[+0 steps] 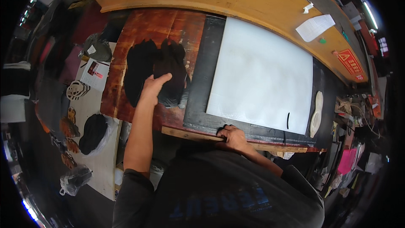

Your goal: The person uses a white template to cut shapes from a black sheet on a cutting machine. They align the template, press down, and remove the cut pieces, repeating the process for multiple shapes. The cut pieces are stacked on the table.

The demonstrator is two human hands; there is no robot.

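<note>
Head view: black stacks [169, 61] extend beyond the left hand [154, 88].

Low passage is open across the smooth, white rectangular board [261, 76], where only a thin, black curved strip [288, 120] lies near its front right corner, and along the flat, black mat [201, 76] on its left. On the reddish-brown wooden tabletop [181, 23], two black, jagged-ended stacks [140, 71] and the left hand [155, 88] block the middle, leaving room beyond them. A long, yellow-orange beam [253, 14] bars the far side, a cream, elongated sole-shaped piece [316, 114] the right margin, and the right hand [233, 136] part of the front edge.
</note>
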